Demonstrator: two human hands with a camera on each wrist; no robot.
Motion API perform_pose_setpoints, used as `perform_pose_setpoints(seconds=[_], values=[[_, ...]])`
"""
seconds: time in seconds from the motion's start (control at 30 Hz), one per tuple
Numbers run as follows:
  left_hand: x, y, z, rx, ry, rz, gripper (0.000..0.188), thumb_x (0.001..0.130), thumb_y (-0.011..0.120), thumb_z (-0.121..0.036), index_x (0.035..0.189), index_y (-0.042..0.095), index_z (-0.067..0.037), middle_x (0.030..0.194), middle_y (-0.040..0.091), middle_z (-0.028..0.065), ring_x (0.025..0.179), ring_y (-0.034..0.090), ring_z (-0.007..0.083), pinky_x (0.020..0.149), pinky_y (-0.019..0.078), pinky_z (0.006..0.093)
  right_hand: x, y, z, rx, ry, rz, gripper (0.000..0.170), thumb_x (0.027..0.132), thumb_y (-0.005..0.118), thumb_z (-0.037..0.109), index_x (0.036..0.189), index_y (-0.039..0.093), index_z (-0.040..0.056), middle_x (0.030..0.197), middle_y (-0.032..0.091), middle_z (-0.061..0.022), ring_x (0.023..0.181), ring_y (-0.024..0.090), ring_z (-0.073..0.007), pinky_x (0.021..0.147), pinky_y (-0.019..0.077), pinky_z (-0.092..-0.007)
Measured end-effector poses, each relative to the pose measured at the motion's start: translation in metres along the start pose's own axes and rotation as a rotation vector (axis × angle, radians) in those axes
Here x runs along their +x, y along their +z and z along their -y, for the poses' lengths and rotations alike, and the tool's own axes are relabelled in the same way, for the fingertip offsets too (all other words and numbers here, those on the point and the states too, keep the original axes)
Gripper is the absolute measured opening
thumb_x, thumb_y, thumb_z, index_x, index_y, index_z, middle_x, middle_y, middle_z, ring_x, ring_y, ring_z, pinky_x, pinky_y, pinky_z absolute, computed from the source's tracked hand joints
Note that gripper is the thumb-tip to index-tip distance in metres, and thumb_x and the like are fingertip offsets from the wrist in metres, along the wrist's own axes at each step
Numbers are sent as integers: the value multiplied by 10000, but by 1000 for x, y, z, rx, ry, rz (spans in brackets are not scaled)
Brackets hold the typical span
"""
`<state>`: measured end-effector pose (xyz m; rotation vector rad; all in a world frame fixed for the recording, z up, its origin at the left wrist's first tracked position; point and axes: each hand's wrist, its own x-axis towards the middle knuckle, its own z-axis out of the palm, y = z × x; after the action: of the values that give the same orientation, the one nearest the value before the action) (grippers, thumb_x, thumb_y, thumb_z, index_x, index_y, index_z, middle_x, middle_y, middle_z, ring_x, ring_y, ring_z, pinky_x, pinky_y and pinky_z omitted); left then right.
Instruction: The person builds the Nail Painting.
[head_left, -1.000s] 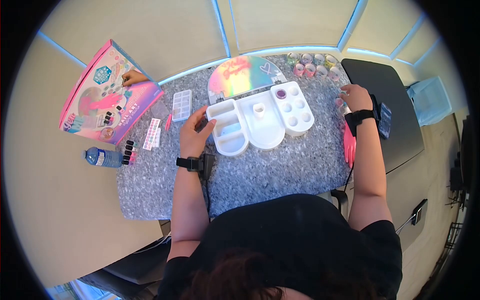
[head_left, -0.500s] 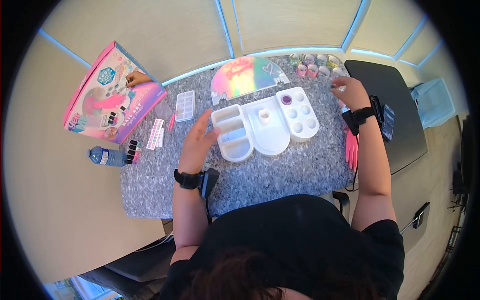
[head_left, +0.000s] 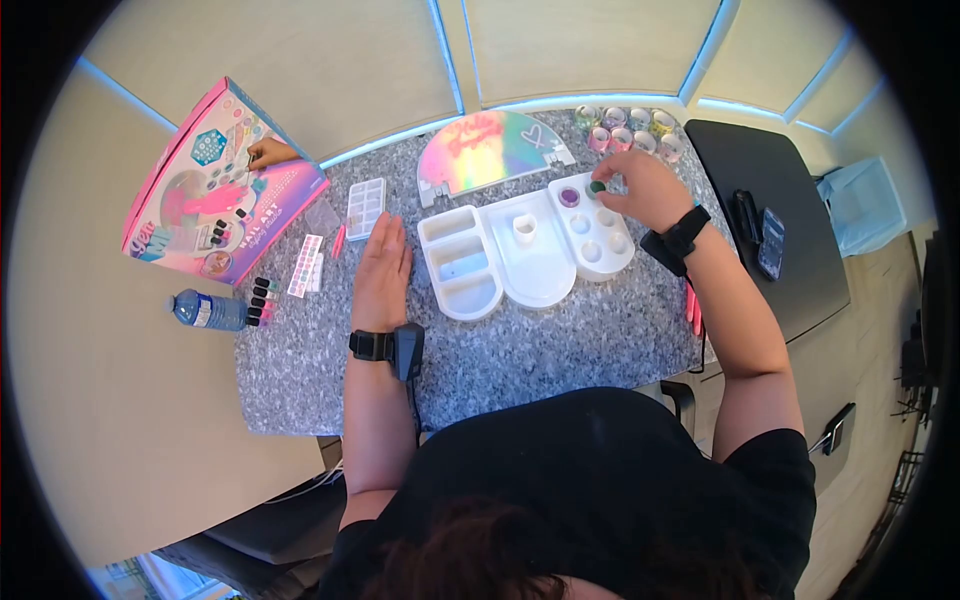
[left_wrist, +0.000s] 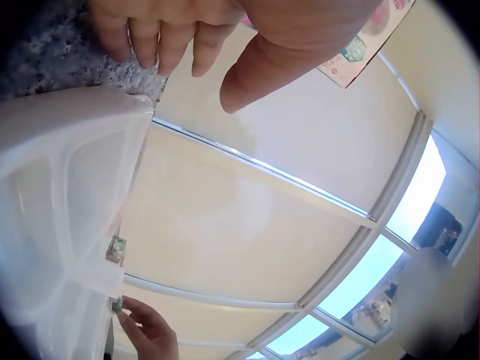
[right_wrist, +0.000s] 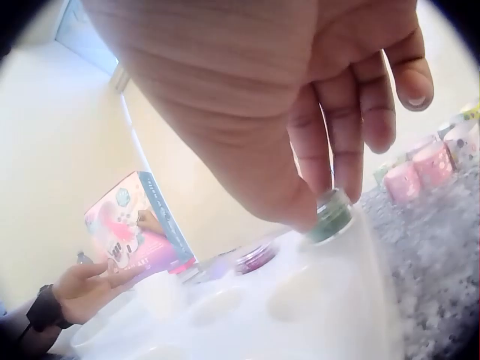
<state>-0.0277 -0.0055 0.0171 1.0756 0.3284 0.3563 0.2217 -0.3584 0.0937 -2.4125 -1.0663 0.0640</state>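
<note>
My right hand (head_left: 648, 192) pinches a small clear jar of green glitter (right_wrist: 331, 217) between thumb and fingertips, right at a round well in the back right of the white organizer tray (head_left: 540, 288). A similar jar of purple glitter (head_left: 569, 197) sits in the neighbouring well. The other round wells hold nothing. Left of the tray, my left hand (head_left: 381, 278) is held with fingers straight and side by side, apart from the tray and holding nothing. Behind the tray lies a shiny rainbow half-round panel (head_left: 490, 160).
A nail art box (head_left: 225, 190) stands at the left, with a water bottle (head_left: 207, 310), nail polish bottles (head_left: 262, 300), sticker sheets (head_left: 304, 268) and a divided clear case (head_left: 366, 208) nearby. Several small rolls (head_left: 640, 140) stand at the back right. Pink fingers of a hand form (head_left: 693, 308) show beneath my right arm.
My right hand has moved left from the table's right edge to the tray, bringing the green jar. My left hand has drawn away from the tray's left side and its fingers have come together.
</note>
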Motion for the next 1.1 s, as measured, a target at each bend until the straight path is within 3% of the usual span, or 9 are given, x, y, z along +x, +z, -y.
perform_pose_setpoints(seconds=[0.2,0.4,0.63,0.7,0.87,0.93,1.0,1.07,1.1], values=[[-2,6,8,-105,0,118,805,1147,633,-251,1781,208,5,1843,267,219,1696,291,305,1383,224,460,-2,10,-10,-153,-195,-147,257,863,875,171,1098,827,78,1049,806,-82,1003,731,-333,954,575,-438],[-2,4,12,32,48,111,812,1147,604,-333,1782,218,-5,1847,268,211,1702,284,328,1379,228,467,-6,-18,-29,59,26,-47,285,890,877,205,1158,863,109,1129,822,-114,1117,754,-319,1027,569,-447],[-3,9,9,-20,-14,32,771,1171,464,-465,1762,299,3,1829,332,195,1675,345,295,1361,252,449,-48,-34,-81,-354,284,-26,291,852,873,287,1081,861,108,1083,831,-129,1101,767,-356,1005,601,-474],[-3,7,8,-152,-75,-4,769,1172,391,-507,1746,344,3,1811,374,192,1657,377,285,1351,270,436,-56,-32,-76,-387,337,-22,281,851,874,286,1070,863,109,1076,832,-126,1092,769,-356,1006,601,-476],[-1,1,9,-248,-85,17,782,1165,398,-516,1740,349,12,1797,394,208,1642,401,296,1341,299,432,-56,-22,-75,-387,383,-44,246,854,880,285,1022,863,105,1048,834,-110,1078,767,-351,997,602,-471],[0,0,10,-270,-85,15,781,1165,398,-513,1738,349,16,1794,397,212,1636,411,298,1335,314,431,-55,-17,-52,-169,219,-244,200,860,883,245,990,855,96,1036,832,-111,1062,764,-346,975,602,-458],[0,-1,12,-256,-80,10,824,1156,389,-565,1735,353,20,1786,408,219,1622,433,303,1314,354,429,-52,-18,-3,-95,160,-229,156,882,878,190,992,846,85,1025,827,-116,1051,764,-343,961,600,-453],[-2,1,10,-309,-94,-4,858,1147,377,-607,1735,356,17,1784,411,220,1617,440,304,1305,371,427,-50,-9,18,24,-221,-200,137,900,867,158,1002,841,69,1047,822,-123,1048,763,-352,957,600,-461],[-4,2,8,-362,-108,-17,892,1138,365,-649,1735,359,14,1782,415,220,1613,446,304,1295,387,425,-49,-3,26,27,-218,-201,137,900,867,158,1002,841,69,1047,822,-123,1048,763,-352,957,600,-461]])
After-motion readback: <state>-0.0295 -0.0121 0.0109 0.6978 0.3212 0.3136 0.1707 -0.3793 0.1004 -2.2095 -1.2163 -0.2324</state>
